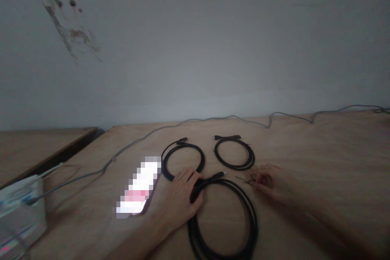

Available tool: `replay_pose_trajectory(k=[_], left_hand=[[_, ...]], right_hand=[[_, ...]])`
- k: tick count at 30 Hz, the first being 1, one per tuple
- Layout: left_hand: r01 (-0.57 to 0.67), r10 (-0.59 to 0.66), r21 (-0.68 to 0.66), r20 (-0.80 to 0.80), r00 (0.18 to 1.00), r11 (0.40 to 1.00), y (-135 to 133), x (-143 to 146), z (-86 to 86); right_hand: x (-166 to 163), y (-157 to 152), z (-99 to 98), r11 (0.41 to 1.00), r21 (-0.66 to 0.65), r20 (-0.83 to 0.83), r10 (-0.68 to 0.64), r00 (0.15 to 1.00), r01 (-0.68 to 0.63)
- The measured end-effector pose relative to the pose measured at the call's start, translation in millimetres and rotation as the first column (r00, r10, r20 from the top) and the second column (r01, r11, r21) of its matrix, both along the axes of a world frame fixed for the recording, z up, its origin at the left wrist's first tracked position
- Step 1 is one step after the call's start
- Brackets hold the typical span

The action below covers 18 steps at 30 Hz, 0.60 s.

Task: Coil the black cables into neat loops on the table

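Three coiled black cables lie on a wooden table (pixel 304 154). The largest coil (pixel 224 219) is nearest me. My left hand (pixel 183 199) rests on its upper left rim, fingers curled over the cable. A mid-sized coil (pixel 183 160) lies just beyond that hand, and a smaller coil (pixel 234 153) sits to its right. My right hand (pixel 271 183) lies on the table right of the large coil, fingers pinched around thin dark twist ties (pixel 245 180).
A phone with a lit screen (pixel 138 189) lies left of my left hand. A grey cord (pixel 195 121) runs along the table's back edge to a white box (pixel 20 211) at the far left. A grey wall rises behind. Another table (pixel 36 146) stands to the left.
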<state>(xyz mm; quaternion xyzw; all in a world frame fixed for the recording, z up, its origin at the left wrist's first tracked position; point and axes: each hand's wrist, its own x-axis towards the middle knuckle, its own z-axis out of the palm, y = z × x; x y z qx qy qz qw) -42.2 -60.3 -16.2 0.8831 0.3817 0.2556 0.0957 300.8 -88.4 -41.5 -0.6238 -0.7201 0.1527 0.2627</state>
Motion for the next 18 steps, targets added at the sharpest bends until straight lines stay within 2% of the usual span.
replay_pose_trajectory(k=[3, 7, 13, 18], left_hand=[[0.007, -0.007, 0.009, 0.007, 1.0, 1.0, 1, 0, -1.1], [0.0, 0.0, 0.007, -0.002, 1.0, 1.0, 1, 0, -0.8], [-0.007, 0.008, 0.024, -0.002, 1.0, 1.0, 1, 0, -1.8], [-0.009, 0.01, 0.039, -0.011, 1.0, 0.999, 2, 0, -5.8]], right_hand=[[0, 0, -3.6, 0.999, 0.005, -0.007, -0.042, 0.999, 0.042], [-8, -2, -1.3, 0.986, 0.086, -0.05, -0.142, 0.989, 0.146], [-20, -5, 16.6, 0.981, 0.129, -0.118, -0.133, 0.984, 0.148], [-20, -7, 16.7, 0.979, 0.121, -0.077, -0.156, 0.985, 0.165]])
